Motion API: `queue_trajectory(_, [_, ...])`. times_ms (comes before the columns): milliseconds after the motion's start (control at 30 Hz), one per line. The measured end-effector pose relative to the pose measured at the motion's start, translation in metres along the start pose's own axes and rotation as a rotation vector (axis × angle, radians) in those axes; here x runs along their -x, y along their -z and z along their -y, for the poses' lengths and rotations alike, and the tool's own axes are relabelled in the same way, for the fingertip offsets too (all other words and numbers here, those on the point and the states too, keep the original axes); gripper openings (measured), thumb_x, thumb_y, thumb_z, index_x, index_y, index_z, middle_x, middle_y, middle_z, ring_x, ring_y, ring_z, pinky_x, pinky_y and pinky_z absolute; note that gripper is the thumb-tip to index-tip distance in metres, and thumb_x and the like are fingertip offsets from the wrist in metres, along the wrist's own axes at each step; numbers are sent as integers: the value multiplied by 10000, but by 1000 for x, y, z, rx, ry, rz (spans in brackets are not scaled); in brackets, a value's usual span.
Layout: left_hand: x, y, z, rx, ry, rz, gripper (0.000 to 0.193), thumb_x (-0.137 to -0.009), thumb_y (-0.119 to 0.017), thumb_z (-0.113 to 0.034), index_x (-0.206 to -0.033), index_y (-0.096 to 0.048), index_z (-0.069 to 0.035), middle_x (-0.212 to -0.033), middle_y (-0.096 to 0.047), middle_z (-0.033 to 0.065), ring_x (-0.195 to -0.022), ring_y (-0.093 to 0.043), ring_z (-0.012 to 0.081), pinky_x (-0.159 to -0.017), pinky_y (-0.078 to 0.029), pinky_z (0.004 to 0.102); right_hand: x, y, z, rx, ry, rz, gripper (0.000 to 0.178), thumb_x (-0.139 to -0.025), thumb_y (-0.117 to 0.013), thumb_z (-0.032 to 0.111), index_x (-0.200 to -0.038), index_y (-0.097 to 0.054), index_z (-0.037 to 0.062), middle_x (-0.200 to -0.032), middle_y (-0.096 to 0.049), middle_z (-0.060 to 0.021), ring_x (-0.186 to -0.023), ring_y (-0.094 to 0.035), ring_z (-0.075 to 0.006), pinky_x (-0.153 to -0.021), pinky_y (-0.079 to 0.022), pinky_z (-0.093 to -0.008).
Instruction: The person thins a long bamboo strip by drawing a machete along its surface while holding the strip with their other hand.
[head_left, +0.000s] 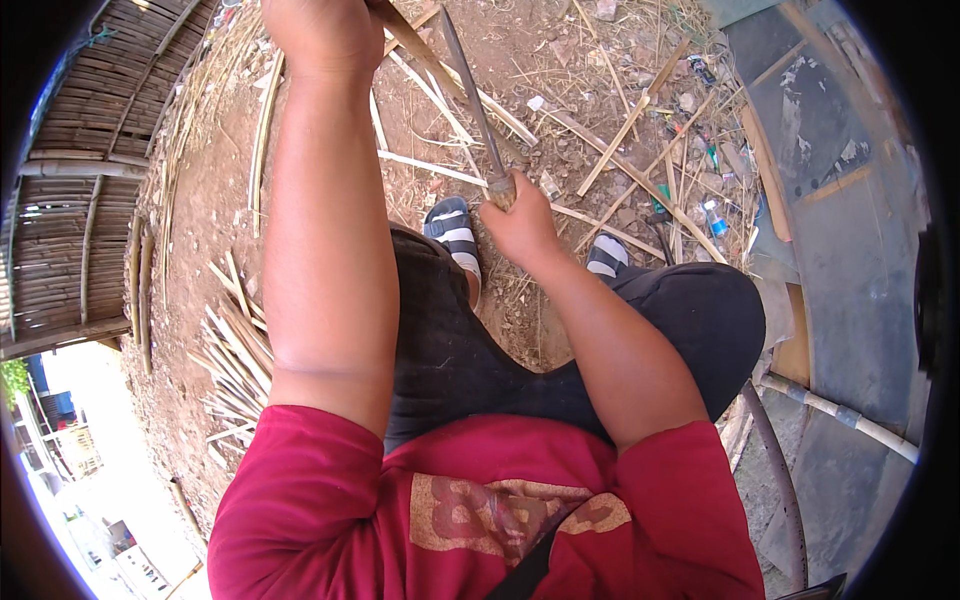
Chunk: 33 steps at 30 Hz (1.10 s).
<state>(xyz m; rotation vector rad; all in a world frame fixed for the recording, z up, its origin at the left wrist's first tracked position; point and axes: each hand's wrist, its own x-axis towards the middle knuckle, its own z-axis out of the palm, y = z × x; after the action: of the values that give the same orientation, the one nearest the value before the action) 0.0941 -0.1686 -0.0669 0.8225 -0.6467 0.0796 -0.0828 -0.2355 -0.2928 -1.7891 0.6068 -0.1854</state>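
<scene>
My right hand point(522, 222) is closed around the wooden handle point(502, 192) of a long knife, in front of my knees. Its narrow dark blade point(472, 95) points away from me, up toward the top of the view. Stretched far forward, my left hand point(325, 35) grips a brown bamboo strip point(425, 58); the upper edge cuts off part of its fingers. The strip slants down to the right from that hand and runs close beside the blade. Whether blade and strip touch, I cannot tell.
Split bamboo strips point(625, 165) lie crossed on the dirt ground point(410, 120), with a bundle of slats point(238, 350) at the left. My sandalled feet point(455, 235) are below the blade. A woven bamboo wall point(85, 110) stands left, dark sheets point(850, 250) right. A small bottle point(714, 218) lies among litter.
</scene>
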Motion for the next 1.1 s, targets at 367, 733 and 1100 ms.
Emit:
queue_trajectory(367, [-6,11,-4,0,-5,10,449,-1061,-510,-558,-889,-502,-143,-620,-320,-64,-496,-275,78,-477,-249,257,-8,-2,-16,-2,61,-15,369,-835,-694,171,-1149,-615,-6,-763,-654,-115,-671,-660,-249,-642,-520,-401])
queue_trajectory(733, [-15,7,-4,-251,-102,-237,512,-1046,-487,-600,-1036,-577,-96,-733,-515,-11,-562,-454,122,-508,-356,280,-23,-10,-63,-39,-142,-14,280,-844,-690,146,-1074,-607,11,-755,-639,-91,-542,-589,-198,-522,-468,-360])
queue_trajectory(1100, [-1,-9,-9,-281,-240,-226,641,-1028,-442,-697,-1049,-561,-67,-679,-333,-62,-555,-287,70,-502,-229,257,-3,-13,-15,44,-21,-23,460,-821,-693,196,-1215,-619,-30,-984,-715,-241,-941,-687,-414,-844,-537,-470])
